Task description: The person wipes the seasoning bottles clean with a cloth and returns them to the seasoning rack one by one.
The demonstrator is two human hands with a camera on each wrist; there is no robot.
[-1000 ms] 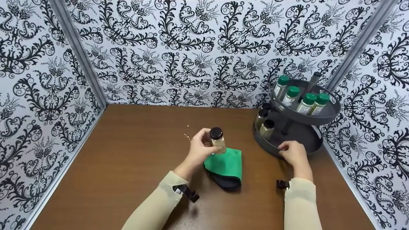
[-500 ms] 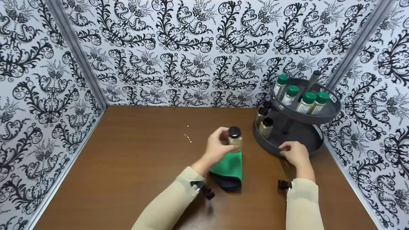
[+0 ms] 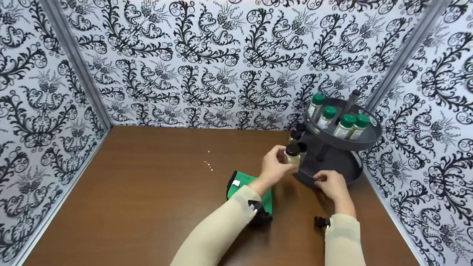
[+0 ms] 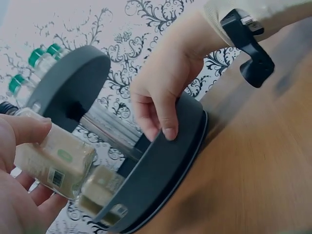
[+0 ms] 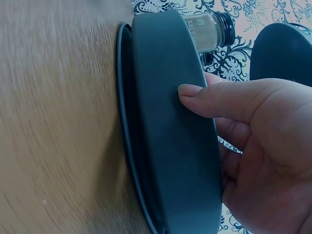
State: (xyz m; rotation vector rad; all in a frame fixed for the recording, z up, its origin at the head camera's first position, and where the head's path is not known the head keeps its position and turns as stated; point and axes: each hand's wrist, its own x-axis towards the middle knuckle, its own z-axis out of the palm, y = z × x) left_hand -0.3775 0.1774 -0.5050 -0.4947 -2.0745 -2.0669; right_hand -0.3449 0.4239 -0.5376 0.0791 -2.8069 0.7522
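My left hand (image 3: 273,169) holds a square spice jar (image 3: 292,159) with a black lid and pale contents, thumb on one side and fingers on the other. In the left wrist view the jar (image 4: 57,158) is tilted, its label and barcode showing, close to another jar (image 4: 102,190) standing in the lower tier of a dark grey two-tier rotating rack. My right hand (image 3: 332,184) pinches the front wall of that lower tier (image 3: 306,178); in the right wrist view its thumb lies outside the wall (image 5: 170,136) and the fingers are behind it.
The rack's upper tier (image 3: 332,139) carries several green-capped jars (image 3: 326,117). More black-lidded jars (image 3: 295,136) stand at the lower tier's left. A green and black cloth (image 3: 244,179) lies partly under the left forearm. Pale crumbs (image 3: 208,165) dot the brown table (image 3: 147,192); patterned walls enclose it.
My left hand has carried the jar rightward from above the cloth to the rack's lower tier. The right hand keeps its grip on the rim. The head view has shifted slightly.
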